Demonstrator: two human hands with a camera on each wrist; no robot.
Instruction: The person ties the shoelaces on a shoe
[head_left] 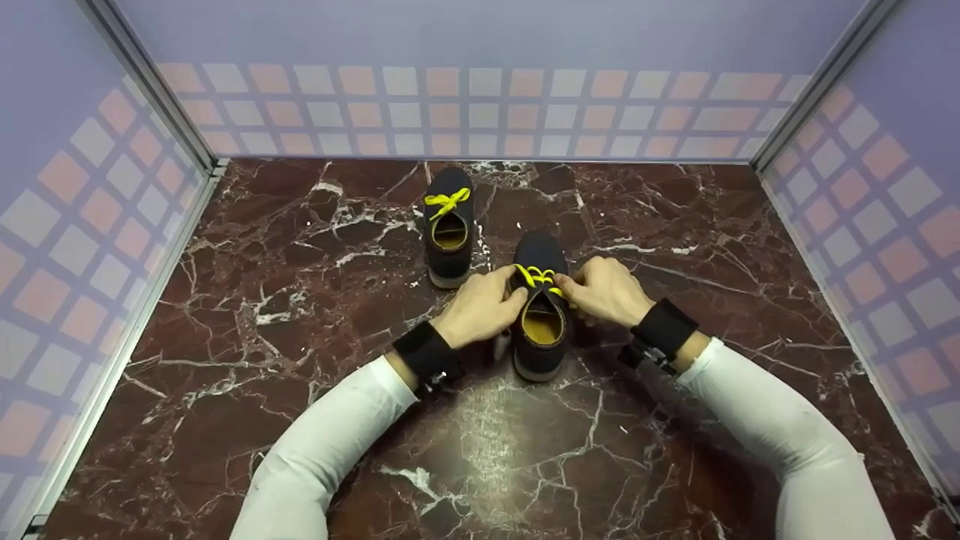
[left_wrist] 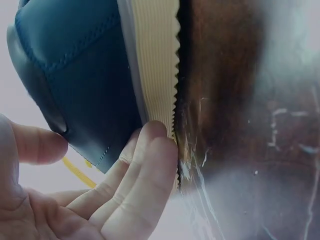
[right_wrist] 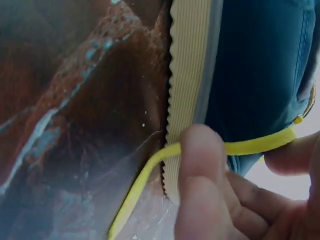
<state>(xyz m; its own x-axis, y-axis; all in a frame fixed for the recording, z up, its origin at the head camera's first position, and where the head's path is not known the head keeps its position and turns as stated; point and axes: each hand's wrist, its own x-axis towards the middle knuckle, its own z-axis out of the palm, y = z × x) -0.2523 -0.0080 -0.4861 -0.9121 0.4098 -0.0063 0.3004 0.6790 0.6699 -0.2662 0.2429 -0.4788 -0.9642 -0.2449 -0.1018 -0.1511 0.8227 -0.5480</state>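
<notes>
A dark shoe with yellow laces (head_left: 546, 360) stands upright between the two hands, its toe pointing away. My left hand (head_left: 480, 306) is at its left side. In the left wrist view the fingers (left_wrist: 142, 187) lie fairly straight against the ribbed sole edge, and the thumb (left_wrist: 42, 146) touches the upper, apart from the index finger. Behind those fingers a piece of lace (left_wrist: 79, 173) disappears. On the right side, my right hand (head_left: 609, 292) pinches a yellow shoelace (right_wrist: 260, 145); the lace's free length hangs past the fingers toward the table.
A matching shoe (head_left: 450, 266), its yellow lace (head_left: 448, 202) tied in a bow, stands farther back to the left. Both shoes are on a dark red marbled table (head_left: 262, 360). Panels with pink and white squares (head_left: 442, 112) enclose the back and sides.
</notes>
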